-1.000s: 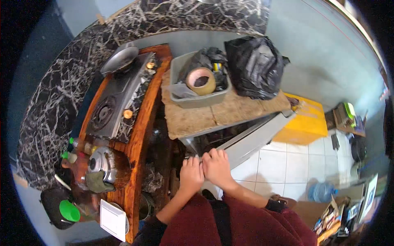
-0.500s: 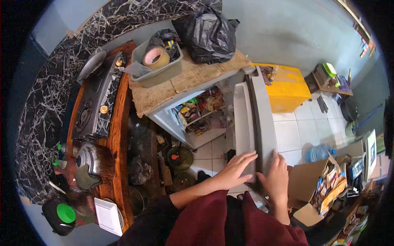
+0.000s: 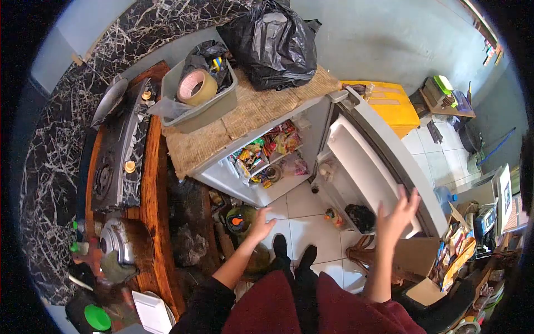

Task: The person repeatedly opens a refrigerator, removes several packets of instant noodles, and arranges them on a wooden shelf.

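Note:
A refrigerator [image 3: 214, 177] stands with its door [image 3: 384, 147] swung wide, and packets in bright wrappers [image 3: 270, 147] fill its shelves. My right hand [image 3: 396, 216] is raised with spread fingers, overlapping the lower part of the door's inner side in this view. My left hand [image 3: 260, 227] hangs in the air before the opening, its fingers apart and holding nothing. A dark bundle [image 3: 360, 218] and a small bottle [image 3: 334, 217] sit in the door's lower shelf.
On the fridge top are a grey bin [image 3: 203, 107] with a tape roll and a black plastic bag [image 3: 278, 50]. Left is a wooden counter [image 3: 154, 195] with a stove [image 3: 108, 172] and kettle [image 3: 130, 242]. An open cardboard box [image 3: 425, 292] stands right, a yellow box [image 3: 389, 106] behind the door.
The fridge door has swung further open to the right, showing its inner shelves. My left hand has moved away from it to the left; my right hand has lifted and spread its fingers.

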`<move>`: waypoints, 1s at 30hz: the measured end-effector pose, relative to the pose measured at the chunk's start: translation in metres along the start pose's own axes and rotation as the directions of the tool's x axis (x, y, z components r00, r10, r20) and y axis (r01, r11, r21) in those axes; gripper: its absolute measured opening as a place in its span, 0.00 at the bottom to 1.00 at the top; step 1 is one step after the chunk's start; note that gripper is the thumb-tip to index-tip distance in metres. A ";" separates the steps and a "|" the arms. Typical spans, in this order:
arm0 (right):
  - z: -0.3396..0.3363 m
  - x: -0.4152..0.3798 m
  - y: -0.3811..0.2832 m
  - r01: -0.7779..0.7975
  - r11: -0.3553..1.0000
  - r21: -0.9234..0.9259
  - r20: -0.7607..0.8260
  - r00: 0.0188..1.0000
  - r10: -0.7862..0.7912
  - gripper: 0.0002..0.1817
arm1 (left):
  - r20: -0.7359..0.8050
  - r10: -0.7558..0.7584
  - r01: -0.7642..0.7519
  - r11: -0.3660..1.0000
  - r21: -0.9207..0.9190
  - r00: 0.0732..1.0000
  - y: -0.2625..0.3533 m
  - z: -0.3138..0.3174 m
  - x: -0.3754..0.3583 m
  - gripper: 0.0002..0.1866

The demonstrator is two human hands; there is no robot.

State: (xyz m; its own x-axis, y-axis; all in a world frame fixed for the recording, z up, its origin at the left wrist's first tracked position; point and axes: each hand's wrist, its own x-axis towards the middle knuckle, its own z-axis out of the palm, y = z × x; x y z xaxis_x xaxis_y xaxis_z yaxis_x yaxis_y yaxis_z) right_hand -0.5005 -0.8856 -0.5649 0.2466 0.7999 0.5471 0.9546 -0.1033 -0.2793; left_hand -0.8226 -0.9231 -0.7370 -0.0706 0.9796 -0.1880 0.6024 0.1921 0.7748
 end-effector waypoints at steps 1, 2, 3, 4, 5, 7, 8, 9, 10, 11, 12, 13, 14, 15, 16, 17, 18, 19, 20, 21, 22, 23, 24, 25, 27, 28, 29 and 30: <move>0.023 -0.012 -0.015 0.028 0.990 0.140 0.034 0.999 -0.033 0.31 | -0.039 -0.051 0.052 0.999 0.009 0.998 -0.012 -0.002 0.011 0.25; 0.045 -0.024 -0.029 0.044 0.959 0.279 0.068 0.995 -0.066 0.27 | -0.080 -0.102 0.104 0.994 0.016 0.992 -0.025 -0.003 0.023 0.25; 0.069 -0.037 -0.042 0.036 0.938 0.344 0.211 0.971 -0.115 0.24 | -0.117 -0.074 0.068 0.996 -0.056 0.990 -0.056 0.006 0.040 0.25; 0.090 -0.046 -0.060 -0.027 0.898 0.439 0.369 0.917 -0.153 0.21 | -0.112 -0.077 0.071 0.996 -0.055 0.991 -0.078 0.013 0.058 0.25; 0.135 -0.071 -0.063 -0.037 0.869 0.494 0.415 0.888 -0.198 0.18 | -0.100 -0.131 0.122 0.988 -0.090 0.986 -0.098 0.018 0.075 0.25; 0.209 -0.102 -0.075 -0.264 0.796 0.544 0.641 0.743 -0.192 0.19 | -0.119 -0.143 0.143 0.990 -0.011 0.983 -0.121 0.022 0.115 0.26; 0.251 -0.115 -0.075 -0.237 0.805 0.544 0.665 0.706 -0.242 0.18 | -0.114 -0.144 0.145 0.989 0.002 0.983 -0.124 0.023 0.135 0.26; 0.290 -0.126 -0.078 -0.215 0.808 0.548 0.687 0.668 -0.288 0.17 | -0.140 -0.156 0.176 0.974 0.142 0.978 -0.124 0.022 0.156 0.25; 0.319 -0.131 -0.085 -0.242 0.799 0.551 0.693 0.666 -0.276 0.17 | -0.163 -0.165 0.207 0.936 0.284 0.973 -0.134 0.020 0.178 0.25; 0.350 -0.132 -0.091 -0.286 0.805 0.519 0.753 0.598 -0.273 0.15 | -0.233 -0.052 0.133 0.929 0.347 0.971 -0.152 0.021 0.202 0.26; 0.379 -0.134 -0.097 -0.326 0.811 0.485 0.807 0.525 -0.271 0.14 | -0.291 0.068 0.060 0.910 0.411 0.954 -0.173 0.022 0.227 0.26; 0.407 -0.141 -0.103 -0.329 0.804 0.495 0.781 0.574 -0.246 0.13 | -0.284 0.028 0.092 0.912 0.399 0.959 -0.181 0.016 0.252 0.27; 0.430 -0.145 -0.110 -0.327 0.799 0.504 0.751 0.623 -0.219 0.13 | -0.278 -0.011 0.122 0.915 0.385 0.961 -0.185 0.010 0.274 0.28; 0.448 -0.146 -0.117 -0.346 0.792 0.503 0.755 0.623 -0.207 0.13 | -0.302 -0.085 0.177 0.939 0.295 0.950 -0.181 0.003 0.286 0.27; 0.464 -0.143 -0.125 -0.408 0.756 0.512 0.752 0.638 -0.165 0.12 | -0.323 -0.160 0.231 0.953 0.197 0.933 -0.183 -0.003 0.299 0.26; 0.478 -0.142 -0.132 -0.468 0.716 0.519 0.754 0.644 -0.126 0.11 | -0.318 -0.195 0.266 0.944 0.198 0.928 -0.202 -0.004 0.313 0.25; 0.486 -0.136 -0.139 -0.479 0.710 0.515 0.764 0.632 -0.128 0.11 | -0.313 -0.229 0.300 0.933 0.199 0.922 -0.229 -0.003 0.329 0.24; 0.487 -0.129 -0.146 -0.479 0.736 0.479 0.795 0.592 -0.132 0.12 | -0.354 -0.239 0.344 0.899 0.271 0.904 -0.224 -0.004 0.325 0.23; 0.488 -0.127 -0.154 -0.480 0.757 0.443 0.825 0.549 -0.134 0.13 | -0.394 -0.243 0.387 0.855 0.345 0.886 -0.227 -0.007 0.319 0.22; 0.492 -0.127 -0.163 -0.496 0.746 0.445 0.832 0.538 -0.138 0.13 | -0.489 -0.066 0.340 0.798 0.497 0.870 -0.278 0.000 0.331 0.21; 0.496 -0.126 -0.172 -0.477 0.708 0.521 0.794 0.575 -0.197 0.13 | -0.489 -0.061 0.344 0.786 0.513 0.870 -0.298 -0.001 0.336 0.21; 0.504 -0.122 -0.182 -0.449 0.665 0.596 0.745 0.618 -0.251 0.13 | -0.578 -0.102 0.365 0.859 0.360 0.810 -0.310 -0.002 0.342 0.22; 0.513 -0.117 -0.195 -0.457 0.654 0.602 0.742 0.623 -0.248 0.13 | -0.523 -0.200 0.430 0.826 0.364 0.829 -0.297 -0.003 0.336 0.28; 0.523 -0.114 -0.210 -0.502 0.549 0.668 0.695 0.685 -0.220 0.15 | -0.460 -0.297 0.489 0.785 0.381 0.837 -0.283 -0.003 0.331 0.33; 0.538 -0.102 -0.237 -0.532 0.417 0.737 0.641 0.747 -0.178 0.19 | -0.323 -0.463 0.551 0.536 0.640 0.825 -0.270 0.003 0.316 0.45; 0.544 -0.093 -0.249 -0.426 0.479 0.767 0.540 0.833 -0.123 0.20 | -0.212 -0.337 0.393 0.680 0.619 0.917 -0.309 0.013 0.317 0.52; 0.546 -0.085 -0.261 -0.318 0.545 0.776 0.422 0.904 -0.074 0.21 | -0.196 -0.270 0.330 0.669 0.666 0.943 -0.343 0.023 0.319 0.51; 0.547 -0.078 -0.268 -0.316 0.534 0.784 0.410 0.910 -0.065 0.21 | -0.205 -0.226 0.302 0.614 0.729 0.952 -0.352 0.032 0.317 0.50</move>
State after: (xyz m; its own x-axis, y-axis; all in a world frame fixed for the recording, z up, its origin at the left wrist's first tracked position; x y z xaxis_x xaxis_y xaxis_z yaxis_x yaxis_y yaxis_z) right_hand -0.8673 -0.5972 -0.9646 0.0941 0.9769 0.1921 0.3012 0.1559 -0.9407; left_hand -1.0314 -0.6816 -1.0883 -0.3659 0.9017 -0.2305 0.9283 0.3712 -0.0215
